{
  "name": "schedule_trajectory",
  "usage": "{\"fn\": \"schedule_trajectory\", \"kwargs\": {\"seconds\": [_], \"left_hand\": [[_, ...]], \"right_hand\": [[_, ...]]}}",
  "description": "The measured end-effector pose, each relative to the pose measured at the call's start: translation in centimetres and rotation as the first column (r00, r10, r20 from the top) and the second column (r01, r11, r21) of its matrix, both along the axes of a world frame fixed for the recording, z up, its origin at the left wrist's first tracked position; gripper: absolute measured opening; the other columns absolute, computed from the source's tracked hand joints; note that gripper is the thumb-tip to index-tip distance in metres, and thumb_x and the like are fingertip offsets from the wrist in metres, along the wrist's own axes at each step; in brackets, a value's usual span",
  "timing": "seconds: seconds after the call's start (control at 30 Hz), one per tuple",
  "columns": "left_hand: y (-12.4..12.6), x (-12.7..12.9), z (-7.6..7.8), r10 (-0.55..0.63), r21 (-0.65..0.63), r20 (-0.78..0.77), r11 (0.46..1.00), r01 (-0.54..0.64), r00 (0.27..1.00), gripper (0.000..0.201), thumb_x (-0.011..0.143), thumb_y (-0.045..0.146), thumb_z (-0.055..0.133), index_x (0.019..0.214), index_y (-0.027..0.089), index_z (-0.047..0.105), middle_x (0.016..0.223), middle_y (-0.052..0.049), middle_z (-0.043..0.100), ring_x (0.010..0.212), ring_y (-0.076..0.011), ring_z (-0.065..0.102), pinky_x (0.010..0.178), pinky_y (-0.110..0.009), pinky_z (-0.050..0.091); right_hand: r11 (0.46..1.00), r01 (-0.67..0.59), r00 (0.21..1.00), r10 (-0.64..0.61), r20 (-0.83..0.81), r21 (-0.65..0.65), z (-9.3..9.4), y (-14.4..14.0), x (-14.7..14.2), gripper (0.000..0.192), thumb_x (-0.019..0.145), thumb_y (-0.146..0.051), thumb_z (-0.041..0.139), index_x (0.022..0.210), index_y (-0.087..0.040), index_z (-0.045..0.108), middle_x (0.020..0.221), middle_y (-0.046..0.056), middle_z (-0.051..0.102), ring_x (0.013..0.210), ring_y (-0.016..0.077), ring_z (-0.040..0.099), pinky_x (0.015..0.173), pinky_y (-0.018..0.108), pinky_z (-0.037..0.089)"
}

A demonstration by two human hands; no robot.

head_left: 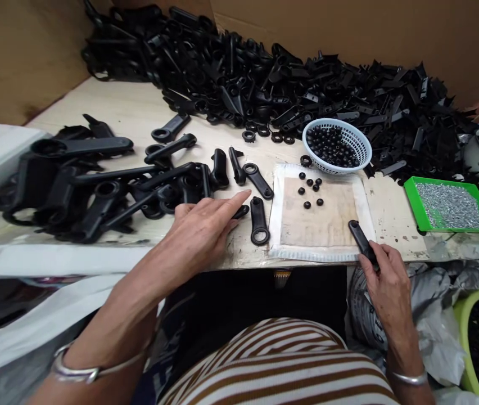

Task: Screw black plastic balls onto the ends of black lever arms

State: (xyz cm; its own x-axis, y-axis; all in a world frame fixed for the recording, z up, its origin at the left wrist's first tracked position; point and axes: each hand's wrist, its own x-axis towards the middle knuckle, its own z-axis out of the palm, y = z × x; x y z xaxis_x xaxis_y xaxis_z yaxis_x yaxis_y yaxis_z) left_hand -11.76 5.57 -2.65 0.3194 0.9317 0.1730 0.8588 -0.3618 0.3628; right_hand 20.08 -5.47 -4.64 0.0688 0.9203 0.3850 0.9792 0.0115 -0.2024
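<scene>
My right hand (389,281) is closed on a black plastic crank-shaped handle (360,239), held by its lower end over the right front edge of a pale cloth-edged mat (315,225). Small black round knobs (307,205) lie scattered on the mat's upper half. On the left, my left hand (203,228) reaches over the bench with its index finger stretched out. A black part (242,211) shows just under its fingertips; whether they touch is unclear. Close by lie a handle with a ring end (259,222) and another slanted handle (258,180).
A large heap of black plastic parts (231,79) fills the back. A blue basket (364,147) contains black knobs. Small metal pieces fill a green tray (412,205). More handles (108,191) pile at left beside a white box (7,146). A yellow-green tub (461,320) stands below right.
</scene>
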Motion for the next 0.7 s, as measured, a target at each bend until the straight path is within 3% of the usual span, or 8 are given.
{"fn": "schedule_trajectory", "kwargs": {"seconds": [0.1,0.2,0.3,0.37,0.47,0.53,0.7], "left_hand": [[0.1,-0.7,0.9,-0.003,-0.092,0.023,0.996,0.005,1.000,0.048,0.093,0.023,0.038,0.140,0.016,0.048,0.111,-0.011,0.067,0.097,-0.0244,0.061,0.091,-0.040,0.043],[-0.2,-1.4,2.1,0.050,-0.116,0.267,0.993,-0.019,0.962,0.055,0.089,0.035,0.047,0.141,0.018,0.047,0.119,-0.007,0.064,0.101,-0.0204,0.060,0.091,-0.034,0.047],[-0.7,-1.4,3.1,0.144,-0.082,0.569,0.990,-0.119,0.810,0.058,0.079,0.038,0.065,0.134,0.019,0.056,0.118,-0.003,0.064,0.099,-0.0153,0.059,0.086,-0.024,0.049],[-1.1,-0.8,3.6,0.207,-0.063,0.714,0.970,-0.233,0.669,0.054,0.070,0.034,0.075,0.120,0.018,0.066,0.101,-0.001,0.067,0.081,-0.0106,0.060,0.075,-0.020,0.050],[-1.8,0.6,3.9,0.296,-0.138,0.822,0.933,-0.333,0.487,0.039,0.063,0.030,0.081,0.098,0.015,0.072,0.075,0.002,0.067,0.054,-0.0064,0.056,0.055,-0.018,0.049],[-2.2,1.9,3.8,0.338,-0.219,0.839,0.927,-0.305,0.427,0.031,0.065,0.031,0.081,0.090,0.015,0.071,0.068,0.003,0.066,0.050,-0.0077,0.059,0.050,-0.018,0.048],[-2.8,4.9,2.3,0.366,-0.363,0.883,0.929,-0.067,0.294,0.031,0.069,0.035,0.079,0.088,0.015,0.066,0.069,0.001,0.067,0.053,-0.0123,0.066,0.052,-0.020,0.055]], "right_hand": [[0.999,0.020,0.998,-0.022,-0.053,-0.035,0.4,-0.2,0.2,0.037,0.094,-0.042,0.053,0.123,-0.020,0.060,0.104,0.012,0.063,0.097,0.0249,0.062,0.085,0.040,0.054],[0.998,0.045,0.988,-0.052,-0.142,-0.048,1.0,-0.5,1.0,0.039,0.092,-0.044,0.055,0.122,-0.021,0.062,0.106,0.011,0.064,0.093,0.0225,0.064,0.081,0.038,0.054],[0.995,0.100,0.977,-0.095,-0.191,0.019,1.5,-0.6,1.7,0.033,0.094,-0.041,0.053,0.114,-0.019,0.067,0.102,0.009,0.066,0.083,0.0188,0.064,0.076,0.035,0.054],[0.997,0.078,0.981,-0.074,-0.181,0.012,1.6,-0.6,1.7,0.033,0.093,-0.041,0.054,0.114,-0.019,0.067,0.105,0.010,0.066,0.084,0.0192,0.064,0.076,0.035,0.054],[0.997,-0.015,0.989,0.004,-0.145,-0.078,1.3,-0.4,1.1,0.039,0.092,-0.042,0.056,0.124,-0.019,0.062,0.111,0.012,0.064,0.098,0.0232,0.063,0.085,0.039,0.054],[0.995,-0.039,0.992,0.028,-0.120,-0.092,1.0,-0.4,0.8,0.039,0.093,-0.041,0.054,0.125,-0.020,0.061,0.110,0.012,0.063,0.101,0.0241,0.062,0.087,0.040,0.053],[0.997,-0.045,0.997,0.040,-0.063,-0.068,0.5,-0.6,1.2,0.041,0.093,-0.046,0.052,0.123,-0.021,0.062,0.104,0.011,0.063,0.096,0.0243,0.063,0.084,0.041,0.054]]}}
